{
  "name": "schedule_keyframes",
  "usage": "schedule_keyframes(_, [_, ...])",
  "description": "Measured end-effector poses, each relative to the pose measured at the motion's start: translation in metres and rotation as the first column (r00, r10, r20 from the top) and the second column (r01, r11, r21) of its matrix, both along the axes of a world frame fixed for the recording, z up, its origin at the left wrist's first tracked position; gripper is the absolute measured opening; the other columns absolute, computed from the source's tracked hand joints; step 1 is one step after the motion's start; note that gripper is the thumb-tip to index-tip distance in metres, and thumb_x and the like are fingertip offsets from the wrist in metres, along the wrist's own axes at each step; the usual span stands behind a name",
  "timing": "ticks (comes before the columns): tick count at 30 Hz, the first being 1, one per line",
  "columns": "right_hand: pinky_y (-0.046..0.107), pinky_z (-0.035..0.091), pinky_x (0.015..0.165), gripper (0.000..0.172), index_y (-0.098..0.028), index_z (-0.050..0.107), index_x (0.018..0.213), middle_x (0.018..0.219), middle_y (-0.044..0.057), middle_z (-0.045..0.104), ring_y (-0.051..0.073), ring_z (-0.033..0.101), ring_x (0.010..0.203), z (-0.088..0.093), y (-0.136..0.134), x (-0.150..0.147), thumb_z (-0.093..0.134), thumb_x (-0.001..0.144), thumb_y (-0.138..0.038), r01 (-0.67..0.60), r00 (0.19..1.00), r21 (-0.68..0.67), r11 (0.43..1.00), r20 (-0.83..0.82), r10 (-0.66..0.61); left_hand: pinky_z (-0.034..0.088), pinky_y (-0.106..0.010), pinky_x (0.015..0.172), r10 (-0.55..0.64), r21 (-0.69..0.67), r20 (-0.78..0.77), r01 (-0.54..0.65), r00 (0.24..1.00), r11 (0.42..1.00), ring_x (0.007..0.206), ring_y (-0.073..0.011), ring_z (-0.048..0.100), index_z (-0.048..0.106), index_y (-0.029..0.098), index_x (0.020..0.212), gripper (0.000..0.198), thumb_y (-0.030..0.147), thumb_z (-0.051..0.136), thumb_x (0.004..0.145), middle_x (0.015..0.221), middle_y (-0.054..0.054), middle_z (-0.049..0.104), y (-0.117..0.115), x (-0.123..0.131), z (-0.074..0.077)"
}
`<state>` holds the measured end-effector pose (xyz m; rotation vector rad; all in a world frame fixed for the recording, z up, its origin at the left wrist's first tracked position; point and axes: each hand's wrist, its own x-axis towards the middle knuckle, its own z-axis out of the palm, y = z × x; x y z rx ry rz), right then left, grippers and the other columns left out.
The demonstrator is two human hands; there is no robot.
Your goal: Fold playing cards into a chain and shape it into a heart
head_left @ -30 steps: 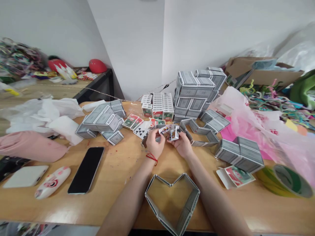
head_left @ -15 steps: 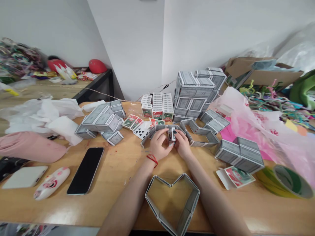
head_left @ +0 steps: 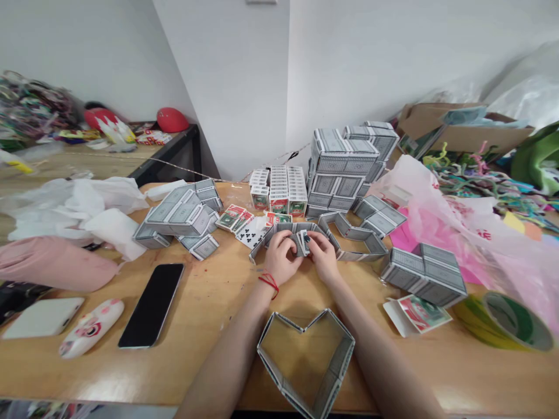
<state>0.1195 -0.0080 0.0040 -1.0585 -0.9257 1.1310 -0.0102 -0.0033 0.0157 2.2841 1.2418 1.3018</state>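
Note:
Both hands are at the middle of the table, closed around small folded playing cards (head_left: 301,243) with grey patterned backs. My left hand (head_left: 280,256), with a red string at the wrist, grips them from the left. My right hand (head_left: 322,254) pinches their right edge with fingers and thumb. Just behind the hands stands a bent strip of joined cards (head_left: 258,249), partly hidden by them. To its right is another angular card frame (head_left: 364,247). Between my forearms rests a heart-shaped card frame (head_left: 337,364), near the table's front edge.
Stacked card blocks (head_left: 345,152) rise at the back, beside rows of card boxes (head_left: 278,189). More card blocks lie left (head_left: 177,212) and right (head_left: 425,273). A phone (head_left: 151,305) lies left; green-yellow tape (head_left: 478,323) and an opened card box (head_left: 421,314) are right.
The cards between my hands have tilted, and more of their grey patterned back now shows. My hands have stayed in nearly the same place; the view has shifted slightly.

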Motion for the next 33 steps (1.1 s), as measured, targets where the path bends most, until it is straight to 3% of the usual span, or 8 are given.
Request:
schedule_keyframes(9, [0.03, 0.045, 0.074, 0.024, -0.021, 0.058, 0.089, 0.086, 0.002, 0.062, 0.016, 0.056, 0.08, 0.005, -0.002, 0.0, 0.061, 0.067, -0.029, -0.068, 0.997, 0.038, 0.997, 0.042, 0.067, 0.042, -0.033, 0.082, -0.019, -0.052, 0.026, 0.02, 0.999, 0.998, 0.096, -0.0186, 0.049, 0.043, 0.017, 0.064, 0.014, 0.012, 0.056, 0.062, 0.101, -0.007, 0.048, 0.001, -0.001, -0.002])
schedule_keyframes(16, [0.03, 0.045, 0.076, 0.027, -0.021, 0.057, 0.092, 0.089, 0.002, 0.062, 0.016, 0.056, 0.082, 0.005, -0.002, -0.004, 0.063, 0.067, -0.029, -0.097, 0.994, 0.041, 0.994, 0.054, 0.094, 0.044, -0.032, 0.079, -0.003, -0.065, 0.022, 0.005, 1.0, 0.998, 0.092, -0.0183, 0.05, 0.041, 0.018, 0.061, 0.016, 0.008, 0.053, 0.058, 0.098, -0.007, 0.048, 0.003, 0.0, -0.005])
schedule_keyframes(21, [0.029, 0.045, 0.076, 0.033, -0.022, 0.057, 0.096, 0.095, 0.002, 0.062, 0.016, 0.057, 0.085, 0.002, 0.001, -0.004, 0.064, 0.065, -0.032, -0.187, 0.975, -0.042, 0.982, -0.129, 0.18, 0.042, -0.033, 0.081, 0.041, -0.03, 0.029, -0.04, 0.999, 0.999, 0.093, -0.0186, 0.048, 0.039, 0.017, 0.058, 0.016, 0.009, 0.053, 0.059, 0.098, -0.007, 0.049, 0.005, 0.003, -0.007])
schedule_keyframes(26, [0.027, 0.046, 0.065, 0.032, -0.02, 0.059, 0.091, 0.08, 0.002, 0.064, 0.014, 0.058, 0.068, 0.002, -0.001, -0.004, 0.067, 0.063, -0.032, -0.362, 0.884, -0.127, 0.924, -0.361, 0.297, 0.041, -0.033, 0.079, 0.025, 0.018, 0.043, -0.026, 0.999, 1.0, 0.09, -0.0182, 0.047, 0.037, 0.016, 0.053, 0.02, 0.007, 0.054, 0.057, 0.096, -0.006, 0.05, 0.005, 0.007, -0.008])
schedule_keyframes(33, [0.022, 0.044, 0.058, 0.022, -0.019, 0.059, 0.083, 0.067, -0.002, 0.06, 0.01, 0.055, 0.06, 0.012, -0.006, -0.005, 0.066, 0.064, -0.027, -0.403, 0.841, -0.149, 0.903, -0.45, 0.3, 0.04, -0.035, 0.082, -0.007, 0.056, 0.05, 0.004, 0.999, 0.998, 0.094, -0.0194, 0.046, 0.037, 0.015, 0.05, 0.019, 0.005, 0.051, 0.058, 0.098, -0.007, 0.049, 0.004, 0.012, -0.01])
